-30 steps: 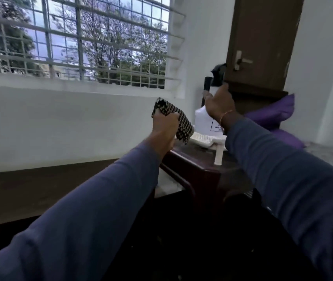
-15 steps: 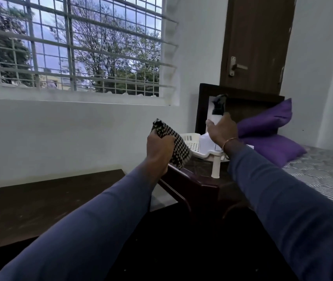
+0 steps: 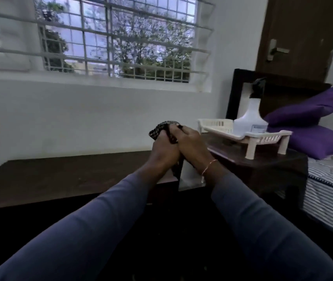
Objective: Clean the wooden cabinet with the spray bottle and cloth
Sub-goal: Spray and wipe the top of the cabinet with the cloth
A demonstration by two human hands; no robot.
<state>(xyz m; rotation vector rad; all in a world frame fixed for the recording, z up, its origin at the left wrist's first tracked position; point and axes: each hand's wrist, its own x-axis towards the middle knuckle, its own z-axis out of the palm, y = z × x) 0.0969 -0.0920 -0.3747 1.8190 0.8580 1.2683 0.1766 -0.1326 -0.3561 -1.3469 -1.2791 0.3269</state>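
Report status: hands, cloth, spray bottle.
Left hand and right hand both grip checkered cloth. Spray bottle stands unheld in white rack on wooden cabinet. Nothing in the way.

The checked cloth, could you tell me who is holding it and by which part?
Both hands hold the checked cloth: the left hand grips its bunched lower part, and the right hand pinches its right side.

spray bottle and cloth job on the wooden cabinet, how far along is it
Done: the spray bottle stands put down in the white tray on the wooden cabinet. In hand: the left hand and right hand both grip the checked cloth, bunched just off the cabinet's corner. Left: wiping; the cloth touches no cabinet surface. Whether it was sprayed, I cannot tell.
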